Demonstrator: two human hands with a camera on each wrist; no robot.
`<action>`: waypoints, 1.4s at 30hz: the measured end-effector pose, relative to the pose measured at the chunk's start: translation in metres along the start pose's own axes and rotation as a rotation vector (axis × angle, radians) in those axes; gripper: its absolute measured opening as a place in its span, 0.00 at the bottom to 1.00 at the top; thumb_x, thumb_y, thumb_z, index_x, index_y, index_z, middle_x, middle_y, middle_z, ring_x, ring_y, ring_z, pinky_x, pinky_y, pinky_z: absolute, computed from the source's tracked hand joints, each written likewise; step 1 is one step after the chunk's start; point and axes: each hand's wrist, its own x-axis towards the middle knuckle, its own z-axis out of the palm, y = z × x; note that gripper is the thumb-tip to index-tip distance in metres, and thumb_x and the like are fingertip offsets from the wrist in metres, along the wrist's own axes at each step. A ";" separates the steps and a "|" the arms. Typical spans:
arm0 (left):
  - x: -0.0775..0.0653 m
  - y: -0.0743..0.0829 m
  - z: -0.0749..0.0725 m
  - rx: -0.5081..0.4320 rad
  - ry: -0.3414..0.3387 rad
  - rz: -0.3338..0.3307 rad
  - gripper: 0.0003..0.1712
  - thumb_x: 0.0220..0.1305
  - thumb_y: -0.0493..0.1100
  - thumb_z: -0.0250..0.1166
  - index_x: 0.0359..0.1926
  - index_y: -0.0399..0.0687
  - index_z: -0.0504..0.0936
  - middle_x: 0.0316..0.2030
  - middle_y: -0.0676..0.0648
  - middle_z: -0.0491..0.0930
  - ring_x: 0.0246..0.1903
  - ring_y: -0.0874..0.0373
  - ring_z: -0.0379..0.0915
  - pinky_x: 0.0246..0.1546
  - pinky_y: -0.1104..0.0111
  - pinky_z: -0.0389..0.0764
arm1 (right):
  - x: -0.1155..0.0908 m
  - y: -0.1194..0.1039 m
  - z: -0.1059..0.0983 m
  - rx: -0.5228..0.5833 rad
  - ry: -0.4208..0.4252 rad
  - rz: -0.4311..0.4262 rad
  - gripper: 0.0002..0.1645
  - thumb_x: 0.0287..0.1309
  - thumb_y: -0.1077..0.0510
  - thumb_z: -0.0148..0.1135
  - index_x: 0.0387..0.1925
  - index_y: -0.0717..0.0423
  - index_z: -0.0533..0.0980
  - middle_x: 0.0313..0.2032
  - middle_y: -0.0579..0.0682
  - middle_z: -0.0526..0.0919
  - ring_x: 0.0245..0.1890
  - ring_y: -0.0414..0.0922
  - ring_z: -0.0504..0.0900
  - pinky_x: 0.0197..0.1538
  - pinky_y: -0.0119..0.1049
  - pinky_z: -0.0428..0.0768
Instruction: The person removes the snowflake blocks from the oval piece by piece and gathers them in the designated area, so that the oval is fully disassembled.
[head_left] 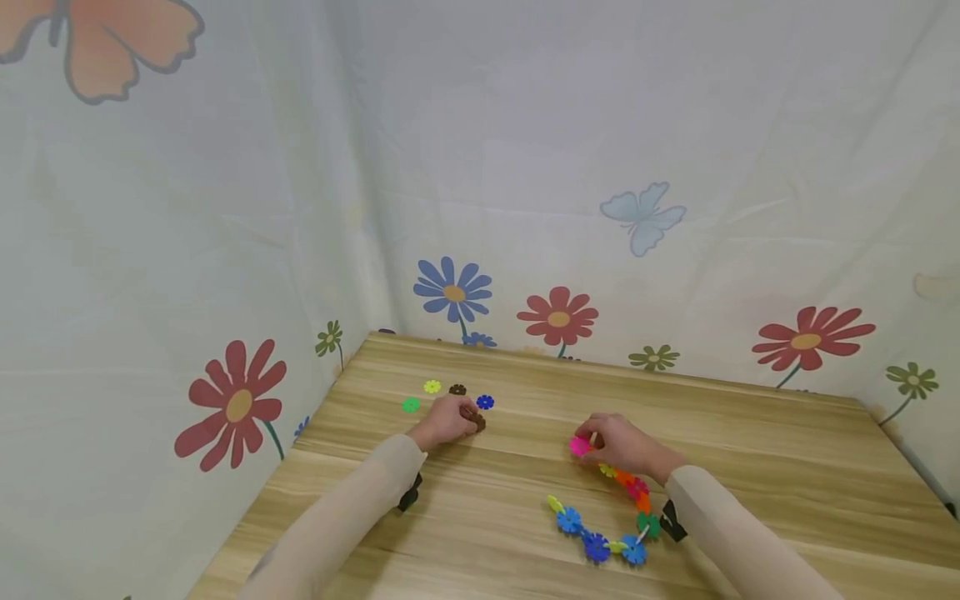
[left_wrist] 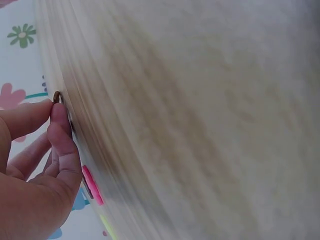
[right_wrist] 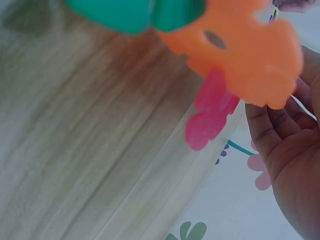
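Observation:
My left hand pinches a brown flower-shaped disc between thumb and fingers, low over the table. The disc's edge pokes up past the fingertips in the left wrist view. On the right, my right hand grips a pink flower-shaped disc at one end of a curved chain of interlocked discs. The chain runs under the hand through orange and a green disc, then blue ones, to a yellow-green disc. An orange disc looms close in the right wrist view.
Loose discs lie around the left hand: a yellow one, a green one, a dark brown one and a blue one. A flower-printed curtain borders the wooden table behind and on the left.

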 end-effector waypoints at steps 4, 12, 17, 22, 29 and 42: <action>0.000 0.000 0.000 0.008 0.013 -0.002 0.13 0.52 0.32 0.68 0.41 0.36 0.81 0.35 0.45 0.80 0.37 0.53 0.76 0.39 0.62 0.77 | 0.000 -0.001 0.000 0.002 -0.001 0.008 0.15 0.50 0.55 0.72 0.41 0.52 0.81 0.32 0.40 0.76 0.30 0.38 0.73 0.35 0.30 0.76; 0.000 0.001 -0.002 0.002 0.038 -0.041 0.13 0.54 0.33 0.67 0.43 0.35 0.80 0.36 0.44 0.79 0.36 0.55 0.75 0.38 0.63 0.77 | 0.001 -0.001 0.001 0.004 -0.002 0.006 0.16 0.50 0.55 0.72 0.41 0.53 0.81 0.32 0.40 0.76 0.29 0.38 0.72 0.34 0.30 0.76; -0.002 0.008 -0.002 -0.022 0.048 -0.073 0.12 0.57 0.33 0.64 0.44 0.35 0.80 0.36 0.43 0.78 0.31 0.57 0.75 0.33 0.66 0.77 | 0.001 -0.002 0.001 0.003 -0.008 0.009 0.15 0.50 0.56 0.71 0.42 0.54 0.81 0.33 0.40 0.76 0.30 0.39 0.73 0.35 0.31 0.76; -0.001 0.018 0.003 -0.002 0.067 -0.043 0.07 0.60 0.35 0.63 0.40 0.39 0.81 0.33 0.48 0.77 0.31 0.57 0.72 0.33 0.66 0.76 | 0.002 -0.004 -0.001 0.013 -0.010 0.017 0.15 0.50 0.57 0.71 0.42 0.54 0.81 0.33 0.41 0.76 0.31 0.40 0.73 0.36 0.31 0.76; 0.002 0.036 0.024 -0.100 -0.006 0.052 0.03 0.58 0.33 0.63 0.33 0.38 0.81 0.27 0.49 0.79 0.26 0.60 0.74 0.29 0.70 0.75 | 0.003 -0.003 0.000 0.011 -0.012 0.007 0.15 0.50 0.56 0.71 0.42 0.53 0.81 0.33 0.40 0.76 0.31 0.39 0.73 0.36 0.31 0.77; 0.003 0.063 0.063 -0.311 -0.294 -0.036 0.10 0.65 0.43 0.61 0.35 0.40 0.84 0.26 0.45 0.82 0.25 0.59 0.75 0.25 0.70 0.72 | 0.005 -0.009 0.000 -0.002 0.006 -0.047 0.16 0.51 0.54 0.71 0.43 0.53 0.81 0.32 0.40 0.75 0.28 0.39 0.72 0.33 0.30 0.75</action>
